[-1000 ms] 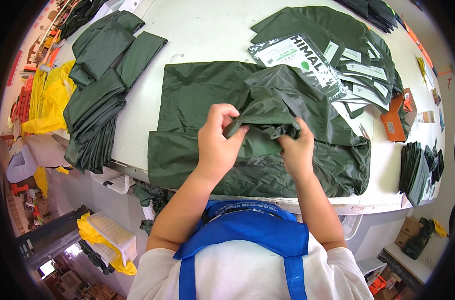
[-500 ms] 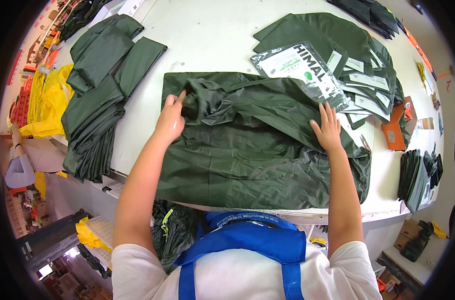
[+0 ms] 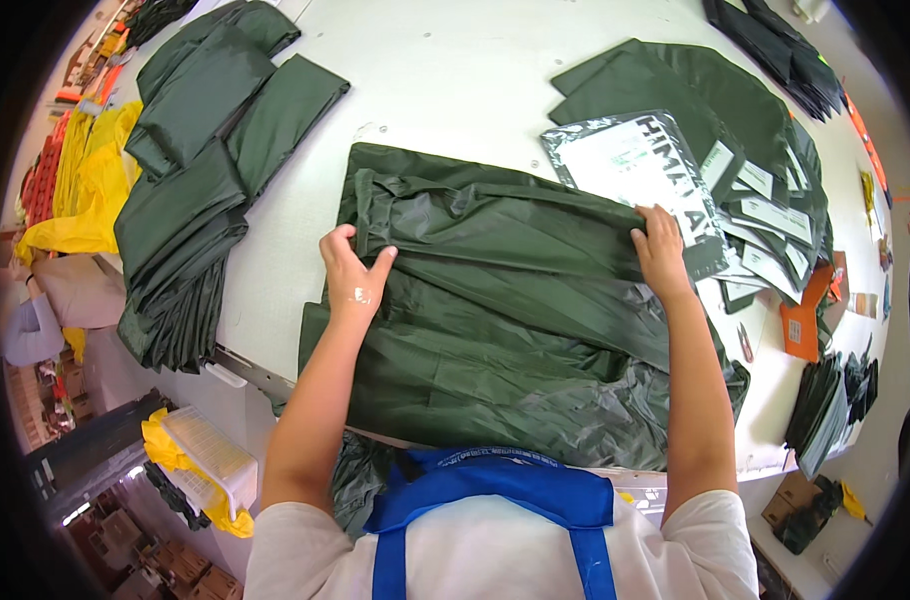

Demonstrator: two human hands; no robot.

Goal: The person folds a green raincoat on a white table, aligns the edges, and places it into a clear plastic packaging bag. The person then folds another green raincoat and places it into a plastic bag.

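Observation:
A dark green waterproof garment (image 3: 495,330) lies spread and creased on the white table in front of me, with a long folded strip, perhaps a sleeve, along its far side. At the strip's left end rests my left hand (image 3: 353,278), its thumb and fingers apart on either side of the cloth, not closed on it. My right hand (image 3: 661,250) has its fingertips and thumb bent together on the strip's right end, by the garment's far right edge. Just beyond that hand is a clear plastic bag (image 3: 615,155) with a printed white sheet.
Folded dark green garments (image 3: 190,190) are stacked at the left. More green pieces (image 3: 685,90) with white labels fan out at the far right. Small red-handled snips (image 3: 745,343) and an orange box (image 3: 801,330) are right of the garment. Another person's sleeve (image 3: 37,330) shows at far left.
The bunched left part of the cloth now lies flatter. My left hand has opened and come down slightly. The right hand's spread fingers have bent in on the cloth. The view has shifted slightly.

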